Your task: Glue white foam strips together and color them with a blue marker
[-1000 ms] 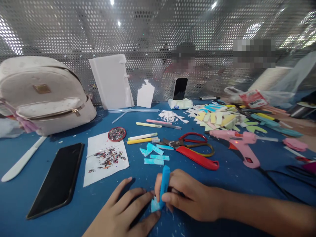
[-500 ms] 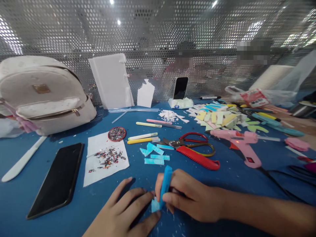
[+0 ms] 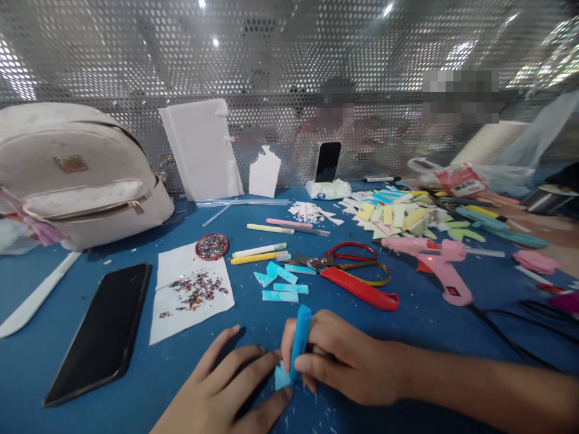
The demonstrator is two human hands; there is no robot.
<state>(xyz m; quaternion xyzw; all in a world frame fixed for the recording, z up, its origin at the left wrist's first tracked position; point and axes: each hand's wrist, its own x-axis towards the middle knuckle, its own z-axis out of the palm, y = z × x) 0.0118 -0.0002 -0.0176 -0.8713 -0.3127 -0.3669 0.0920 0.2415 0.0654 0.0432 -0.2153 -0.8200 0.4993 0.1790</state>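
My right hand (image 3: 341, 355) grips a thick blue marker (image 3: 301, 337), held nearly upright between thumb and fingers. Its lower end meets a small blue-coloured strip (image 3: 282, 378) on the blue table. Spread flat on the table, my left hand (image 3: 226, 383) touches that strip's left end with its fingertips. The marker's tip is hidden behind my right fingers. Beyond my hands lie several blue-coloured strips (image 3: 280, 296). Just past them are red-handled scissors (image 3: 357, 286) and slim pens, among them a yellow pen (image 3: 257, 258).
A pink glue gun (image 3: 446, 265) with a black cord lies at right, before a heap of pale strips (image 3: 398, 214). At left are a black phone (image 3: 99, 334), a white knife (image 3: 40, 295), a backpack (image 3: 85, 181) and paper with glitter bits (image 3: 192, 295). A perforated metal panel (image 3: 271, 78) stands behind.
The view has shifted slightly, so things sit a little farther left. Both hands keep nearly the same pose, with the blue marker still at the strip.
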